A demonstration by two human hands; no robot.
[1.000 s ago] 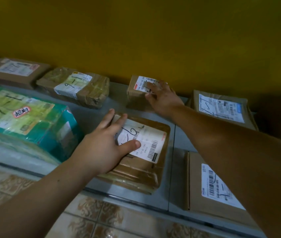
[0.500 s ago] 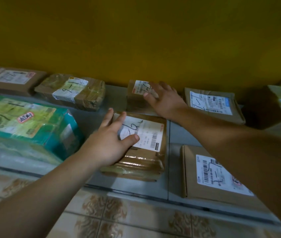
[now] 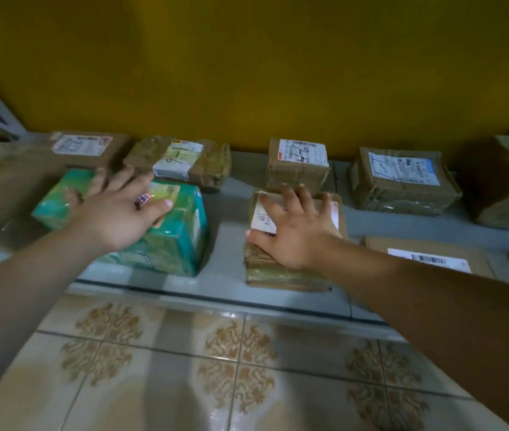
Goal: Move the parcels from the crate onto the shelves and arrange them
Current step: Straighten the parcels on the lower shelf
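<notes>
Shelving [image 3: 231,209] in grey runs along a yellow wall [image 3: 247,73]. The left hand [image 3: 116,213], fingers spread and straight, lies across the top of the green parcel [image 3: 178,247] near the front edge; blur hides whether the palm presses down. The right hand [image 3: 296,231], also spread flat, rests on the white label of the brown taped parcel [image 3: 278,275], which sits just right of the green one at the front. Directly behind it stands a small cardboard box [image 3: 298,169], nearly touching. Below lies a patterned tile floor [image 3: 231,368].
</notes>
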